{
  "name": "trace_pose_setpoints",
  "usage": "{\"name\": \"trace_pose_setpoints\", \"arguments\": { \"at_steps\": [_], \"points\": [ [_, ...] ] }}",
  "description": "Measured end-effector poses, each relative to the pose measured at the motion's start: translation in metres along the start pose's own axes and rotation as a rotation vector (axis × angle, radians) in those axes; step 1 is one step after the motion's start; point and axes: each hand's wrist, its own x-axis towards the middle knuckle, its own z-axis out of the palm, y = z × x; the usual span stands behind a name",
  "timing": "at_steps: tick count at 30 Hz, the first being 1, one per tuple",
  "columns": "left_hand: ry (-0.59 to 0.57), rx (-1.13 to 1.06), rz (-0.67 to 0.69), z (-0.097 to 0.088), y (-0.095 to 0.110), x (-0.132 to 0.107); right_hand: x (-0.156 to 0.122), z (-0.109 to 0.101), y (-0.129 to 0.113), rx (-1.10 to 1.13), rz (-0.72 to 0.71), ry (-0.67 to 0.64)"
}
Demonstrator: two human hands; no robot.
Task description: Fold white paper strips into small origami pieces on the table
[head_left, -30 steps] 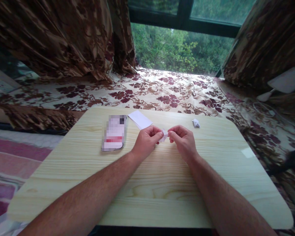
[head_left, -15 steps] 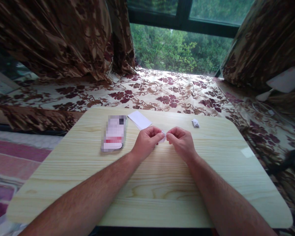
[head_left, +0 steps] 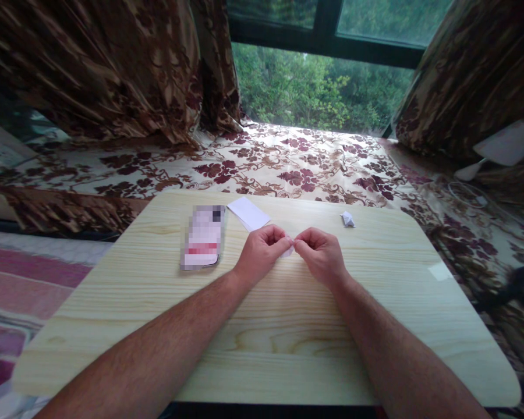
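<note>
My left hand (head_left: pixel 259 253) and my right hand (head_left: pixel 321 253) meet over the middle of a light wooden table (head_left: pixel 266 326). Both pinch a small folded piece of white paper (head_left: pixel 289 250) between thumb and fingertips. Only a sliver of the paper shows between the fingers. Just behind my left hand lies a flat white paper slip (head_left: pixel 248 212). A phone (head_left: pixel 202 237) lies to the left of that hand. A small folded white paper shape (head_left: pixel 347 219) sits on the table to the far right of my right hand.
Floral brown cloth (head_left: pixel 288 163) covers the ledge behind the table, with heavy curtains (head_left: pixel 113 64) on both sides of a window. A white charger and cable (head_left: pixel 471 180) lie at the right. A striped rug (head_left: pixel 21 279) is at the left.
My two hands have drawn closer together, so less of the small paper shows between the fingertips. Nothing else on the table has moved.
</note>
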Motion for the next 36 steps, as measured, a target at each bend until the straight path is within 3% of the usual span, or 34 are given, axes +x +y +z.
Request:
{"name": "trace_pose_setpoints", "arguments": {
  "at_steps": [36],
  "points": [
    [-0.003,-0.024,0.001,-0.0005,-0.0031,0.0018,-0.0033,-0.0008,-0.006,-0.183,-0.06,0.029]
  ]
}}
